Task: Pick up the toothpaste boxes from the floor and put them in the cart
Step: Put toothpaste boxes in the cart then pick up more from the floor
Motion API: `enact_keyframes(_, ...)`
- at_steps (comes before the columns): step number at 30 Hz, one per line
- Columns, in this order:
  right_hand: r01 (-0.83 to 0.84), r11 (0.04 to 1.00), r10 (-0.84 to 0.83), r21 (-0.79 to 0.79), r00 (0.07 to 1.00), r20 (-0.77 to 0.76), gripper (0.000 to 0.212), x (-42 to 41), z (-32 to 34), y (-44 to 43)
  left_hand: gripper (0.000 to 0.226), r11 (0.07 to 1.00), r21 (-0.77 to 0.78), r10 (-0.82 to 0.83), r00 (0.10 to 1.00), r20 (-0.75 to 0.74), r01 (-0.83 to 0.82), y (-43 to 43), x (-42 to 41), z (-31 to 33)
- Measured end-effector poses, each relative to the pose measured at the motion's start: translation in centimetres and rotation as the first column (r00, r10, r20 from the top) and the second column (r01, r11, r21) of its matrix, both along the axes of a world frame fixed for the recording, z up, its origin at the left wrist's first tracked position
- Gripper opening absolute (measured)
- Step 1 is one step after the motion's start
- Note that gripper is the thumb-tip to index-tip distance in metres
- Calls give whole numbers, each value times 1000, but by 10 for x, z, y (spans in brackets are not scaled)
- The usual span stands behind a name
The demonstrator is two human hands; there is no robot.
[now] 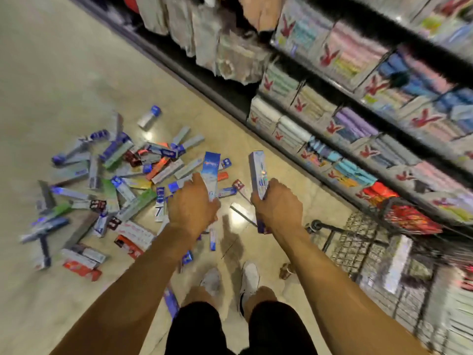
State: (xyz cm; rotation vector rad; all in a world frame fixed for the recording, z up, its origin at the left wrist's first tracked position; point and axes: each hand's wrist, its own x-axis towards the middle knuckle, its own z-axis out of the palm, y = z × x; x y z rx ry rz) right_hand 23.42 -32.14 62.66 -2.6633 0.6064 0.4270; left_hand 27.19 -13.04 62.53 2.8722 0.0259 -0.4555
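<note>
Shorts/legs: black shorts point(240, 329) at frame bottom, white shoes point(249, 278) just ahead, toes near the cart's closest corner.
Cart: wire cart point(363, 242) = ref pt; it stands against the shelves point(358, 98). Blurred, so contents are hard to read.
L hand: left hand point(192, 208) is on the side away from cart, back of hand up. Fingers curl under & clamp on blue box point(211, 172); fingertips hidden.
Blue box vs fingers: rises out of the fist on its cart-facing edge. Most of its length sticks out past the thumb side, w/ only the lower end in the grip.
R hand: right hand point(277, 206) sits btwn left hand & cart, fingers wrapped tight round silver box point(258, 172).
Silver box vs fingers: held approx mid-length. Top end pokes out beyond knuckles; bottom end shows beside wrist, pointing toward cart's wheel.
Pile: rest of boxes point(115, 180) lie scattered on floor point(64, 73), well apart from cart, beyond the left hand. A few strays lie nearer, btwn hands & cart.
Step (my read): both hands loaded, boxes off the floor; carry to cart comes next.
How to do well: turn toward cart & bring R hand over the rim first, since it's nearer. Let go low inside so the box lies flat and doesn't bounce out. Blue box is held by its end only, so firm up that pinch before swinging.
Progress: early, prob; most of pile not yet lifted.
</note>
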Motion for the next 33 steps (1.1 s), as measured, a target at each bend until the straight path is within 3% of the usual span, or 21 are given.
enact_keyframes(6, 186, 982, -185, -23, 982, 19, 33, -51, 125, -30, 57, 981, -107, -157, 987, 24, 159, -39, -19, 123)
enact_keyframes(11, 370, 929, -369, -12, 928, 51, 39, -116, 176, -64, 57, 931, -78, -353, 935, 42, 355, -92, -43, 183)
enact_keyframes(16, 546, 838, -545, -2, 836, 61, 44, -196, 200, -109, 63, 859, -53, -506, 861, 54, 509, -160, -87, 207)
enact_keyframes(23, 669, 743, -663, -41, 742, 93, 46, -300, 222, -189, 72, 722, 1, -687, 717, 118, 692, -266, -174, 224)
enact_keyframes(33, 723, 685, -721, -85, 690, 61, 46, -428, 231, -304, 70, 717, -39, -695, 718, 38, 696, -389, -282, 215)
